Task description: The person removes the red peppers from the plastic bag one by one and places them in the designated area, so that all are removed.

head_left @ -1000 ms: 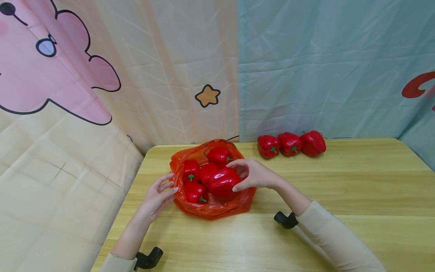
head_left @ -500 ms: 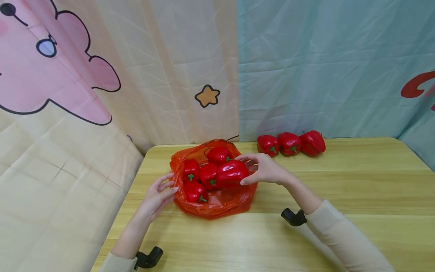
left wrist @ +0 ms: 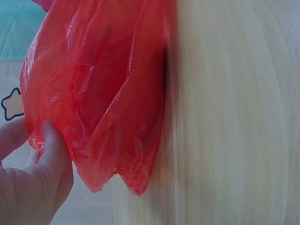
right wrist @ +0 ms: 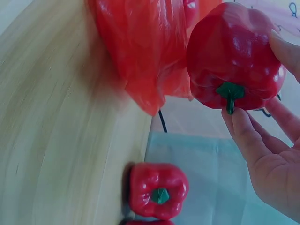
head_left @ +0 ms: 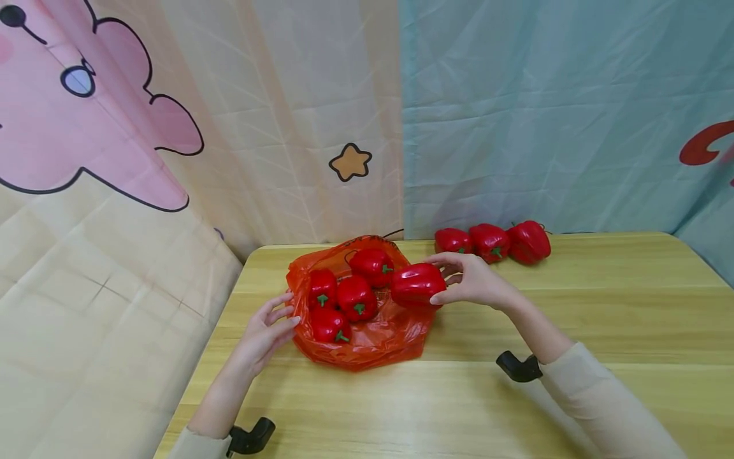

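While your left hand pinches the bag at its left side, your right hand, clamped on the pepper, has carried it from mid-bag to over the right rim; looks nearly out, four others inside.

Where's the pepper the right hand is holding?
In the head view, the right hand holds that pepper at the right edge of the red bag, right of the four peppers inside.
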`<action>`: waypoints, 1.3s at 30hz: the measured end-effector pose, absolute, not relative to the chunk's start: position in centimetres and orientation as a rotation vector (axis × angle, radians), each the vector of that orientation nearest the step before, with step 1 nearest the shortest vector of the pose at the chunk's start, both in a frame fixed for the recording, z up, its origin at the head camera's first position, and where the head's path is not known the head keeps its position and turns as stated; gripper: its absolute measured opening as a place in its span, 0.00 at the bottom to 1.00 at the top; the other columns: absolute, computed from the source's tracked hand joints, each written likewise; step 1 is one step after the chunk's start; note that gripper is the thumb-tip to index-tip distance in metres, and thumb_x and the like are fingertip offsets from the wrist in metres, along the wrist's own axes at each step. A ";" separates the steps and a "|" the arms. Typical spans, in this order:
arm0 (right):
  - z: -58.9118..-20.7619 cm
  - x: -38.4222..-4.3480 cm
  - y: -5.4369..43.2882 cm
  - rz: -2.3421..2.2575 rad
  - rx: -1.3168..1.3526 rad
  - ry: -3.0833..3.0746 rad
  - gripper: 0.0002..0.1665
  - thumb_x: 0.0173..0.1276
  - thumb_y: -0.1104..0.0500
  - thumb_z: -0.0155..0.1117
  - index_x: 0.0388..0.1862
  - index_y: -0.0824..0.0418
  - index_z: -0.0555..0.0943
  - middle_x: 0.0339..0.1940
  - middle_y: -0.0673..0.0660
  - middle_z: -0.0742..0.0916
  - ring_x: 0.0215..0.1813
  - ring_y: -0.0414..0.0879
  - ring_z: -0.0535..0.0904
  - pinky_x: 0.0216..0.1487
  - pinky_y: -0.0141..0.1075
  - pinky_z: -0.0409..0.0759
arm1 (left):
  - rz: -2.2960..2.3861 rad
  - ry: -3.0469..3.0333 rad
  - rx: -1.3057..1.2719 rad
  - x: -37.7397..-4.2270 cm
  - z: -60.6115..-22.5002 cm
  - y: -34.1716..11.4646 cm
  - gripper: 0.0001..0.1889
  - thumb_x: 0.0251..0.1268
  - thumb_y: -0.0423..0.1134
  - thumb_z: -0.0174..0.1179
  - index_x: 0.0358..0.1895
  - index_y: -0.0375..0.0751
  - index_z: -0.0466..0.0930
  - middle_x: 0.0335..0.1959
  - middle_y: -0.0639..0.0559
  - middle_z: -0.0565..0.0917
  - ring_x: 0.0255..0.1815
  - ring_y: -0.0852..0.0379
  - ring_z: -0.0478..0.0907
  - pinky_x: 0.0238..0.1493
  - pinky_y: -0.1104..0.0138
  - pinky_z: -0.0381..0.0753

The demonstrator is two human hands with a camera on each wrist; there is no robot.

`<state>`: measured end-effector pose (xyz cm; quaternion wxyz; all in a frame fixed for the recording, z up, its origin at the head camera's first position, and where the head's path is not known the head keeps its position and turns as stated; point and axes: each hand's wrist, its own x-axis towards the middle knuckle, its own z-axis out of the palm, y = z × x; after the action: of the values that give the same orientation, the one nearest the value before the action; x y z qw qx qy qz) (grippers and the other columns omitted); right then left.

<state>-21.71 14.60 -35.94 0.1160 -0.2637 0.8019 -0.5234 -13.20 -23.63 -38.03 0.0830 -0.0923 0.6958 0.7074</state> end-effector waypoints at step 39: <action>-38.1 -21.3 21.7 -1.373 -0.500 2.576 0.41 0.51 0.55 0.75 0.61 0.68 0.70 0.52 0.68 0.78 0.48 0.59 0.76 0.40 0.42 0.82 | 2.113 2.078 -0.274 -13.3 -38.3 -23.6 0.30 0.64 0.26 0.53 0.68 0.36 0.55 0.48 0.49 0.71 0.38 0.63 0.77 0.45 0.71 0.79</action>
<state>-21.33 21.65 -38.10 0.0902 -0.1681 0.8663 -0.4617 -13.28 -23.60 -38.28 0.0826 -0.0918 0.6958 0.7075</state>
